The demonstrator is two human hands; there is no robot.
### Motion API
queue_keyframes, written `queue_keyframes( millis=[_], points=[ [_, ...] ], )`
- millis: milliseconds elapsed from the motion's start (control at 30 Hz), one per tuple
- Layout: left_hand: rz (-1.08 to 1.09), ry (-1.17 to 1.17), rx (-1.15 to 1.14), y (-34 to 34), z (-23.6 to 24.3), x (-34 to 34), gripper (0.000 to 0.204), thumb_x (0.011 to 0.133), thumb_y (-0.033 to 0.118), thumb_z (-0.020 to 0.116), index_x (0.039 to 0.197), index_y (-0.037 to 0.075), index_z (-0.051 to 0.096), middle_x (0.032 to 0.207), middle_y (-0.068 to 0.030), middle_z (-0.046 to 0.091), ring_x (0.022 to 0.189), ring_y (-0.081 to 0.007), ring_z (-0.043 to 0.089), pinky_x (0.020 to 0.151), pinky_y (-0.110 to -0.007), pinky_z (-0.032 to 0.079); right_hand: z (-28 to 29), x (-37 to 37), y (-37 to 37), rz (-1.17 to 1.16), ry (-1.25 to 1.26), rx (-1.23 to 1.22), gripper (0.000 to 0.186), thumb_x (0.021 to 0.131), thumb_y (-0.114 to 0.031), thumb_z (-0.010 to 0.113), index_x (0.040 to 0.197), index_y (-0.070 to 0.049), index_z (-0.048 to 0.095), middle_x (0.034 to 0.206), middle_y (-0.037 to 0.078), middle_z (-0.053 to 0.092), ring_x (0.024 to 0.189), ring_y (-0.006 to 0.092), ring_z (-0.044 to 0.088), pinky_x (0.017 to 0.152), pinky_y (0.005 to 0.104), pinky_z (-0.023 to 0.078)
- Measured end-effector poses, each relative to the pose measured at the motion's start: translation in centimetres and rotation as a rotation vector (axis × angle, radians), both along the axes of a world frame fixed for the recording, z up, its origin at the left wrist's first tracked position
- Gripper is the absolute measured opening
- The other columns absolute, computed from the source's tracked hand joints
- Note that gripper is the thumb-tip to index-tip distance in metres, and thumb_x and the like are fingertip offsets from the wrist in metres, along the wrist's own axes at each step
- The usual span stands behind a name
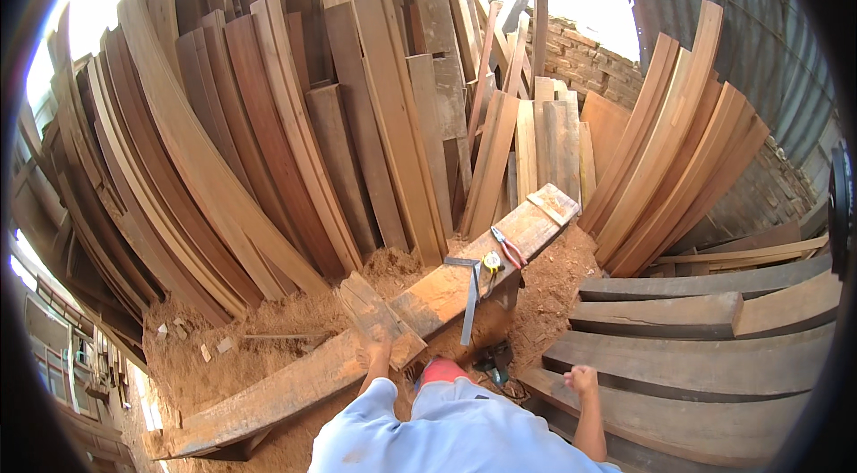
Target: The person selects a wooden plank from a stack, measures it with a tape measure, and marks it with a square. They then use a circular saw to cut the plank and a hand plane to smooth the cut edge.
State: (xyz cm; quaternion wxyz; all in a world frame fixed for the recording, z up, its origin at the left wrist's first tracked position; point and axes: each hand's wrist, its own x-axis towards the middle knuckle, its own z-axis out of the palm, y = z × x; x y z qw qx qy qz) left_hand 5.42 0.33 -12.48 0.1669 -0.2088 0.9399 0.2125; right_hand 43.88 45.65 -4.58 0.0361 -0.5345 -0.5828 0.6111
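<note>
My left hand [378, 344] grips the near part of a short wooden board [364, 305], which lies crosswise on a long, thick beam [312, 388]. Away from the beam, my right hand [582, 379] is raised at the right with its fingers curled closed; whatever may be inside is hidden. Farther along the beam rest a metal try square [470, 303] with its blade hanging over the near edge, a yellow tape measure [492, 262] and pliers [509, 248] with red handles. The tools lie close together, apart from both hands.
Tall planks [268, 116] lean along the back, and more boards [669, 161] lean at the right. Thick timbers [687, 357] are stacked to my right. Sawdust [214, 366] covers the ground around the beam. A dark power tool [495, 361] sits low near my legs.
</note>
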Motion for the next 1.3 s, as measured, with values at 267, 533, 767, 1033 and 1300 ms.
queue_keyframes(
  millis=[267, 533, 767, 1033, 1300],
  points=[
    [-0.172, -0.154, 0.008, -1.8, -4.9, -2.6, 0.068, 0.095, 0.054, 0.054, 0.139, 0.001, 0.056, 0.142, -0.0256, 0.055, 0.134, -0.0408, 0.051, 0.11, -0.052, 0.04, -2.3, -4.6, -6.4, 0.132, -0.092, -0.077, 0.018, 0.091, -0.011, 0.055, 0.089, 0.002, 0.067, 0.071, 0.014, 0.067, 0.056, 0.019, 0.063, 0.044, 0.0304, 0.047],
    [-0.063, 0.174, 0.528, -0.5, -0.9, 0.2, 0.076, 0.089, 0.033, 0.07, 0.147, -0.003, 0.037, 0.141, -0.0308, 0.051, 0.13, -0.0442, 0.053, 0.109, -0.046, 0.043, 2.7, -21.2, -10.9, 0.613, -0.034, 0.103, 0.033, 0.089, -0.016, 0.054, 0.105, 0.01, 0.069, 0.083, 0.015, 0.074, 0.07, 0.0185, 0.069, 0.064, 0.0329, 0.056],
    [-0.269, 0.028, 0.553, -1.5, 1.5, 0.5, 0.087, 0.09, 0.033, 0.069, 0.154, -0.006, 0.025, 0.148, -0.0327, 0.043, 0.139, -0.0429, 0.044, 0.115, -0.046, 0.036, 1.6, -31.9, -18.3, 0.916, -0.106, 0.414, 0.042, 0.089, -0.017, 0.057, 0.121, 0.01, 0.063, 0.1, 0.024, 0.074, 0.097, 0.0373, 0.071, 0.088, 0.0449, 0.055],
    [-0.597, -0.311, 0.463, -4.9, 5.0, -1.8, 0.088, 0.09, 0.042, 0.067, 0.158, 0.002, 0.028, 0.129, -0.0353, 0.06, 0.122, -0.0483, 0.059, 0.105, -0.054, 0.045, 3.8, -38.0, -28.2, 0.803, -0.523, 0.392, 0.062, 0.092, -0.029, 0.066, 0.144, -0.003, 0.043, 0.142, 0.025, 0.05, 0.13, 0.043, 0.05, 0.105, 0.0521, 0.046],
    [-0.638, -0.396, 0.667, -5.0, 9.6, -19.3, 0.054, 0.095, 0.034, 0.067, 0.136, 0.001, 0.057, 0.111, -0.0163, 0.073, 0.102, -0.0235, 0.071, 0.089, -0.036, 0.055, 3.5, -39.5, -27.4, 0.723, -0.531, 0.501, 0.054, 0.09, -0.031, 0.068, 0.134, -0.003, 0.056, 0.137, 0.024, 0.054, 0.125, 0.042, 0.054, 0.102, 0.0521, 0.046]
  ],
)
